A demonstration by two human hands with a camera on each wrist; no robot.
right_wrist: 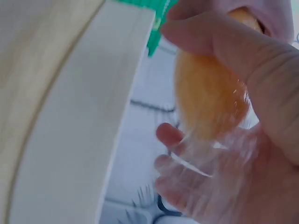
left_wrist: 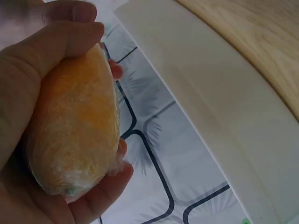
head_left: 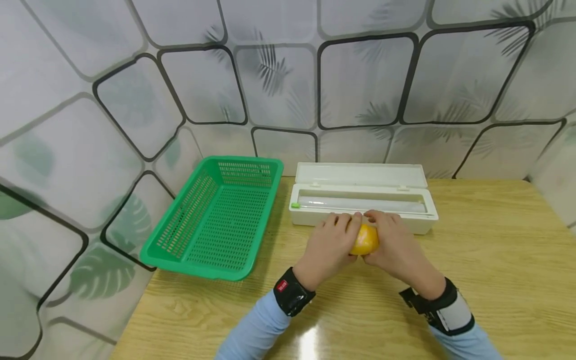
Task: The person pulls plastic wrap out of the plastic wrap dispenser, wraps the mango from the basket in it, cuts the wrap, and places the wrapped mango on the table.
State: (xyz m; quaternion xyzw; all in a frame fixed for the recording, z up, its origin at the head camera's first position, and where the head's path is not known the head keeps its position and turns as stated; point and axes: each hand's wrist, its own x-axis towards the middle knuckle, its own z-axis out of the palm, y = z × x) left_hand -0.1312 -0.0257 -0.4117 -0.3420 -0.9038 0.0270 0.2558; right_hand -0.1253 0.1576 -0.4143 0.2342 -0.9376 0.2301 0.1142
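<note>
An orange (head_left: 365,239) wrapped in clear cling film is held between both hands, above the table in front of the white film dispenser. My left hand (head_left: 330,245) grips it from the left; in the left wrist view the film lies close on the orange (left_wrist: 77,123), with its thumb on top and fingers curled beneath. My right hand (head_left: 398,247) holds the other side with its thumb on the orange (right_wrist: 210,93). Loose, crinkled cling film (right_wrist: 210,168) trails from the fruit across the right fingers.
The cling film dispenser (head_left: 310,217) stands behind the hands, lid (head_left: 360,174) raised, a film roll (head_left: 360,203) inside and a green slider (head_left: 295,205) at its left. A green plastic basket (head_left: 258,235) sits to the left on the wooden table (head_left: 495,250). A patterned covering (head_left: 283,85) rises behind.
</note>
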